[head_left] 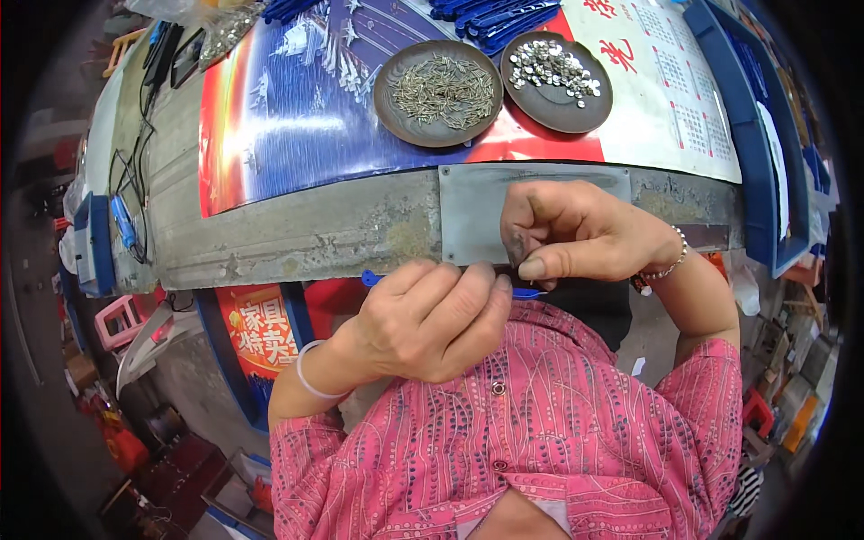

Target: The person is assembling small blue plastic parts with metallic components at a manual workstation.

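Note:
My left hand [432, 319] is closed around a slim blue plastic piece [370, 278], whose rounded end pokes out on the left and whose other end shows past the fingertips. Close beside it, my right hand [576, 236] is curled with thumb and forefinger pinched together; whatever they hold is too small to make out. Both hands meet at the bench's near edge, by a grey metal plate [472, 211]. Beyond them lie a brown dish of small metal pins [445, 90] and a second dish of shiny round metal caps [553, 72].
A glossy poster [297, 135] covers the far bench. Blue plastic pieces [504, 22] are heaped at the back. A blue crate [751, 135] stands on the right. At left are a blue-handled tool [123, 220] with a cable and a blue bin [93, 243]. Under the bench sits another bin [220, 355].

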The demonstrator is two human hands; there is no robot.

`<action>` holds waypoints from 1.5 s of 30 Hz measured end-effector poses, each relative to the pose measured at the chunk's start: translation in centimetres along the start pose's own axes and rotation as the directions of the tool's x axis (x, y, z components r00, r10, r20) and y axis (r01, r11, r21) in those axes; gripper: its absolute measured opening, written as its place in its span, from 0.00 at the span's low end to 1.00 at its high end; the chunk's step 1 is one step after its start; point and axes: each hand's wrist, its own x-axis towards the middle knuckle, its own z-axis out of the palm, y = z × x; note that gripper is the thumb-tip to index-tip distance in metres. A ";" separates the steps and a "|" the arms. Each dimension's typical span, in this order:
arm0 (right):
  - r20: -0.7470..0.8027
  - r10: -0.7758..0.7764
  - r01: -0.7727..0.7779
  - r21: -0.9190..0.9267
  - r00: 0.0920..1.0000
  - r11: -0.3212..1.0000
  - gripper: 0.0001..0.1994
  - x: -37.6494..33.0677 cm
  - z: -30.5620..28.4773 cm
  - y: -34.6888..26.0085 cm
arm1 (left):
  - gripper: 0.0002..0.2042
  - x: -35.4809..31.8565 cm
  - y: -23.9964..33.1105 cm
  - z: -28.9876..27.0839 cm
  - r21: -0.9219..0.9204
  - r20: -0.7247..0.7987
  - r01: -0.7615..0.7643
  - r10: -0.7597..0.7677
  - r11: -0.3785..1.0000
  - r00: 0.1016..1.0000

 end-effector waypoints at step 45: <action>-0.333 -0.448 -0.308 -0.942 0.830 0.131 0.17 -3.8 -3.3 -2.9 | 0.12 1.8 -1.3 2.2 -0.562 0.116 0.534 -0.579 0.632 0.807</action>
